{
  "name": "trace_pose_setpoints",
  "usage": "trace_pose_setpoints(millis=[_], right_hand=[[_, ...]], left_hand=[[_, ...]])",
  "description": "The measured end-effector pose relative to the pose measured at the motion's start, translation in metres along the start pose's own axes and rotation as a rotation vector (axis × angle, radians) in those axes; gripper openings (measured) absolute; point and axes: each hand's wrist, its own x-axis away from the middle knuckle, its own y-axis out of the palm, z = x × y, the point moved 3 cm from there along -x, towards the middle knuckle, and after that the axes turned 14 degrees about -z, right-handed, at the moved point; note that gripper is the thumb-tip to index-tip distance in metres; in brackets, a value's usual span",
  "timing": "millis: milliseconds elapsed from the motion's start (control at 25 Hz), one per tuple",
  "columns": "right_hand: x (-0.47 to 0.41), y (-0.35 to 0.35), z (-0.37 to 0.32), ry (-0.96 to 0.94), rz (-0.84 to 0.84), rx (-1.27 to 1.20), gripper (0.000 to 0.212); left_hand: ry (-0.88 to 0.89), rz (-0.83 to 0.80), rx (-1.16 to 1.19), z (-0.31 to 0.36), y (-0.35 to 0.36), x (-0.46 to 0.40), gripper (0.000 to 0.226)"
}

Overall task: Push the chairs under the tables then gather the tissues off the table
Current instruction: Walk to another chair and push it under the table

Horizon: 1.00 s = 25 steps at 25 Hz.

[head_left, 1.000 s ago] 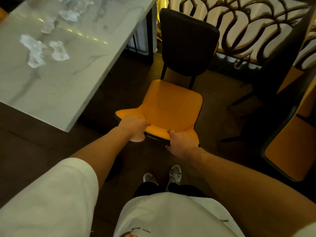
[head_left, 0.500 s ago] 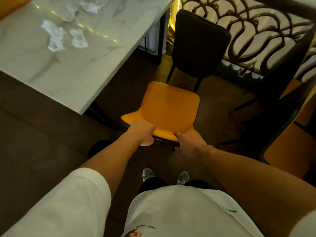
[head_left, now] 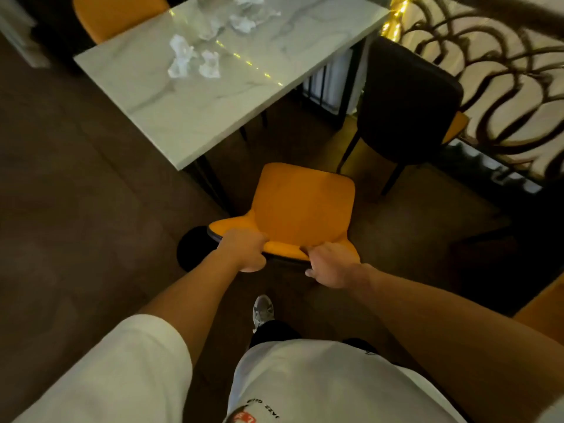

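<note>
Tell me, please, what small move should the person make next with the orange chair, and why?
Probably push the orange chair forward and a little left, toward the table. Both the left hand and the right hand grip its top edge, yet the seat stands clear of the tabletop, beside its near corner. The crumpled tissues can wait.

Small dark print is showing on the white shirt (head_left: 320, 380) at the bottom edge, well below both hands' fingers and nearer the camera. It is appearing upside down; one word seems to read "JAZZ", and the letters beside it are too blurred to make out. A red and white emblem is sitting just left of that print, unreadable. Another short dark mark higher on the shirt is also illegible.
</note>
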Motion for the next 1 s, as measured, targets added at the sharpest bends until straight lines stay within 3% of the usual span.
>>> trace_pose_setpoints(millis=[240, 400, 480, 560, 760, 1000], right_hand=[[0.05, 0.033, 0.063, -0.145, 0.028, 0.103, 0.044], [0.081, 0.048, 0.119, -0.163, 0.046, 0.117, 0.044], [0.093, 0.051, 0.142, -0.156, 0.068, 0.12, 0.043], [0.101, 0.051, 0.156, -0.144, 0.102, 0.151, 0.047], [0.105, 0.049, 0.153, -0.273, 0.201, 0.197, 0.082], [0.082, 0.028, 0.161, -0.307, 0.187, 0.318, 0.059]], left_hand=[[-0.144, 0.042, 0.131, 0.1, 0.045, 0.021, 0.008], [-0.133, 0.055, 0.144, 0.166, 0.053, 0.014, 0.02], [-0.044, 0.056, 0.148, 0.182, 0.057, 0.009, 0.045], [-0.023, 0.062, 0.126, 0.189, 0.062, 0.005, 0.062], [-0.077, 0.066, 0.161, 0.187, 0.064, -0.003, 0.056], [-0.073, 0.052, 0.203, 0.172, 0.053, -0.014, 0.068]])
